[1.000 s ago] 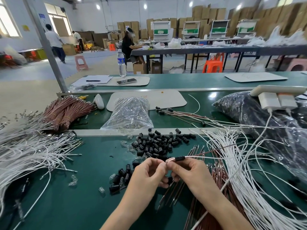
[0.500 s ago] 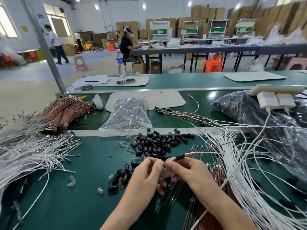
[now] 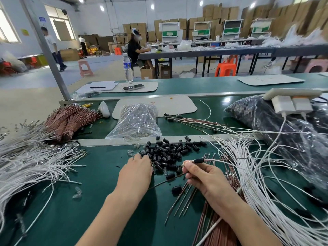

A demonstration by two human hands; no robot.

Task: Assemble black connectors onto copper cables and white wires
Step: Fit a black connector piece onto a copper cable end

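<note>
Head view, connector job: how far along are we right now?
Done: a few finished cables with black ends lie at the back. In hand: the right hand grips a cable with a connector already on, while the left hand reaches into the loose connector pile. Left: most of it, judging by the big white wire bundle and copper cable bundle with no connectors.
</note>
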